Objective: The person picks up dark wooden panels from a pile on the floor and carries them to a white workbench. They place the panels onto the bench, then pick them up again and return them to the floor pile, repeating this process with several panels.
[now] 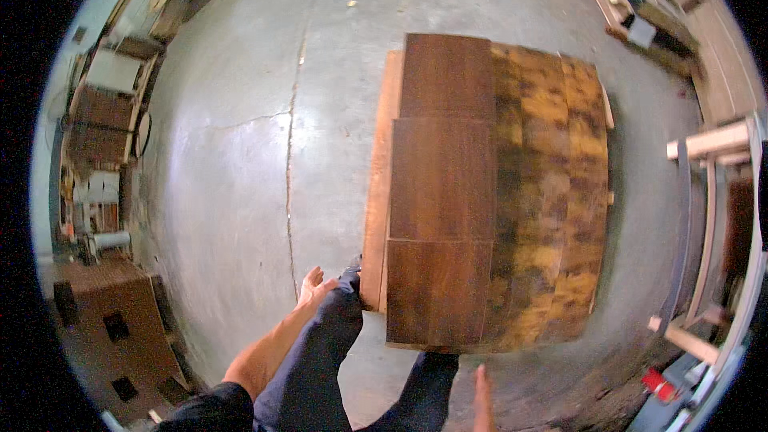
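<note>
1. The person stands on a concrete floor (240, 160) and looks down at a stack of wooden boards (488, 192) that lies flat on it, right before the feet.
2. The left hand (314, 286) hangs empty at the near left corner of the stack, just beside the pale plank (378, 192) along its left edge; its grip is slack, fingers loosely spread, and I cannot tell whether it touches the wood.
3. Of the right hand (482, 396) only a narrow part shows at the lower rim, near the stack's near edge, flat and pinching nothing as far as can be seen.
4. The left half of the stack's top carries three dark brown panels (440, 184) set end to end; the right half shows mottled yellow-brown boards (560, 192).
5. By my judgement the laying-out looks far along: the panels sit squared and flush, and neither hand carries a further piece.
6. A slatted crate (104, 112) stands well apart at the far left, and pale timber frames (720, 192) line the right side.
</note>
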Motion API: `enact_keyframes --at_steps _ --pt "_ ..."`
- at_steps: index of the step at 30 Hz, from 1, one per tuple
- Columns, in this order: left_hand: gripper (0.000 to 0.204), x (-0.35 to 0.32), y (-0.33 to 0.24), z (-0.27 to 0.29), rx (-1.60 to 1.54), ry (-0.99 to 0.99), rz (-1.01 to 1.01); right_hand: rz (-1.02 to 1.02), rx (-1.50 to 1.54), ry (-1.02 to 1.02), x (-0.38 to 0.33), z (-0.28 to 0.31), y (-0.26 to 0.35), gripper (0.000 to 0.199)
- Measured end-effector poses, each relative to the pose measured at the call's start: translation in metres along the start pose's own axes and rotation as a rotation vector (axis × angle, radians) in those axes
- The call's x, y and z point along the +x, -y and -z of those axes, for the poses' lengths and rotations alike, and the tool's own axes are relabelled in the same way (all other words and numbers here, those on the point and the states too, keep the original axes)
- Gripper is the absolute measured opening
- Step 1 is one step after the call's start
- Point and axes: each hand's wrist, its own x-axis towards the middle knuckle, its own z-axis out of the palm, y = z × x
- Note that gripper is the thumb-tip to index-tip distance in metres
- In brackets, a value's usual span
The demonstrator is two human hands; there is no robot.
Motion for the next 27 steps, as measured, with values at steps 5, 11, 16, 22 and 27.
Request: enact_keyframes --at_steps 5,11,16,22,27 --pt "0.085 0.001 -0.043 0.075 0.284 0.086 -0.035 -0.134 0.05 -0.011 -0.154 -0.061 -0.029 0.06" --pt "0.064 -0.008 -0.053 0.202 0.447 0.067 -0.246 -0.001 0.167 0.123 -0.26 -0.174 0.019 0.048" --pt "0.057 -0.027 -0.005 0.318 0.827 0.24 -0.05 0.114 -0.032 0.115 -0.291 -0.28 0.113 0.052" --pt "0.046 -0.041 0.044 0.456 0.638 0.163 -0.209 0.324 0.284 -0.01 -0.326 -0.391 0.134 0.057" --pt "0.048 0.008 0.004 0.54 0.822 0.175 -0.314 0.235 -0.005 0.062 -0.363 -0.444 -0.002 0.053"
